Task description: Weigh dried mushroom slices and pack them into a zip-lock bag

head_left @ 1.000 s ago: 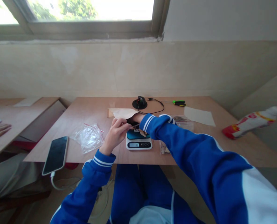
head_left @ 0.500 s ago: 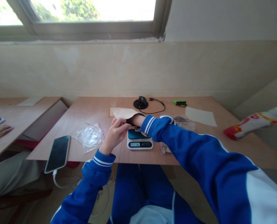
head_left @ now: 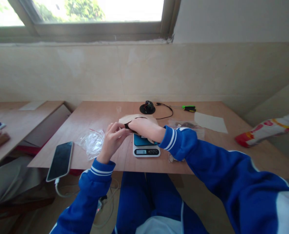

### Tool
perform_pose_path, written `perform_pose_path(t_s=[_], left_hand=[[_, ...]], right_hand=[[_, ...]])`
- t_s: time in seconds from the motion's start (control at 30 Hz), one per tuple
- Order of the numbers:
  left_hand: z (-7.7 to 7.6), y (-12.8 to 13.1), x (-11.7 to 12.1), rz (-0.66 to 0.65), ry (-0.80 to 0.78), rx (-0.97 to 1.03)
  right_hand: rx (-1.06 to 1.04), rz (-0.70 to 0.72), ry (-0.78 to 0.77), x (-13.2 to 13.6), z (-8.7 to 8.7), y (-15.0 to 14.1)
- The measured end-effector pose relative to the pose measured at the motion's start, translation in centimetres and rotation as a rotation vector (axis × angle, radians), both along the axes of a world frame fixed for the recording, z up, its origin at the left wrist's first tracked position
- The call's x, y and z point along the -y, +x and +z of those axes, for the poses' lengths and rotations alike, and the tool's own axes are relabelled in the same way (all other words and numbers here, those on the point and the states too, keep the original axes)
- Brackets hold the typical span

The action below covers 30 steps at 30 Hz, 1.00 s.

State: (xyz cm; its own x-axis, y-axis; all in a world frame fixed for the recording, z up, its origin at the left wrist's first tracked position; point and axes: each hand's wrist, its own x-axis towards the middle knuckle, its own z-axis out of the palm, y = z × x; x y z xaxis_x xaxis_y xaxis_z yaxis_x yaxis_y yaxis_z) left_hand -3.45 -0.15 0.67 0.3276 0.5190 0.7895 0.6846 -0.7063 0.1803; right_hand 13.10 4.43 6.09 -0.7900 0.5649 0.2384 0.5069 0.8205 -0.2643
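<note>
Window [head_left: 98, 11] blown out; dim room, soft focus, stretched edges.

Rear left table [head_left: 100, 112]: passable along the wooden top, from beside the clear plastic wrap [head_left: 93, 143] back to the wall.
Rear centre: obstructed by a black round device [head_left: 147, 107] and its looped cable [head_left: 169, 113].
Scale [head_left: 146, 151]: closed off above its rear by a pale paper bag [head_left: 137, 117] and the right forearm [head_left: 146, 127]; reachable at its front edge.
Left approach: passable low between wrap and scale; limited farther back by the left hand [head_left: 114, 138].
Front right: crossed by the blue right sleeve [head_left: 193, 143], above a small clear bag [head_left: 175, 159].
Front left corner: obstructed by the phone [head_left: 60, 161].
</note>
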Motion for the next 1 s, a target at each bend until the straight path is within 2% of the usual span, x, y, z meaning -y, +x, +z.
perform_pose_path(t_s=[0.1, 0.2, 0.3, 0.37, 0.47, 0.57, 0.63, 0.7, 0.83, 0.9, 1.0], left_hand=[[-0.4, -0.4, 0.1, 0.023, 0.001, 0.004], [-0.8, -1.0, 0.4, 0.069, 0.024, 0.058], [-1.0, -1.7, 0.7, 0.138, 0.107, 0.133], [-1.0, -2.2, 0.9, 0.181, 0.159, 0.158], [-0.8, -2.8, 0.9, 0.215, 0.18, 0.173], [-0.3, -3.0, 0.5, 0.247, 0.161, 0.215], [0.1, -3.1, 0.0, 0.297, 0.156, 0.24], [0.8, -3.1, -0.8, 0.355, 0.158, 0.268], [2.6, -3.1, -2.8, 0.449, 0.122, 0.337], [3.3, -3.1, -3.9, 0.486, 0.091, 0.34], [4.0, -3.0, -5.1, 0.461, 0.046, 0.335]], right_hand=[[0.251, -0.094, 0.231, 1.9, 0.9, -0.2], [0.238, -0.076, 0.344, 3.4, 2.0, 0.5], [0.079, -0.026, 0.324, 4.0, 3.0, 2.1], [-0.114, -0.013, 0.269, 3.8, 3.3, 3.5], [-0.479, -0.11, 0.141, 3.3, 2.7, 5.4], [-0.797, -0.223, -0.075, 2.7, 0.8, 7.1], [-0.9, -0.264, -0.211, 2.0, -1.2, 8.2], [-0.861, -0.334, -0.293, 1.1, -3.4, 9.3], [-0.608, -0.535, -0.334, -1.4, -7.7, 11.2], [-0.54, -0.57, -0.386, -2.7, -9.4, 11.7], [-0.545, -0.579, -0.452, -4.3, -11.3, 11.8]])
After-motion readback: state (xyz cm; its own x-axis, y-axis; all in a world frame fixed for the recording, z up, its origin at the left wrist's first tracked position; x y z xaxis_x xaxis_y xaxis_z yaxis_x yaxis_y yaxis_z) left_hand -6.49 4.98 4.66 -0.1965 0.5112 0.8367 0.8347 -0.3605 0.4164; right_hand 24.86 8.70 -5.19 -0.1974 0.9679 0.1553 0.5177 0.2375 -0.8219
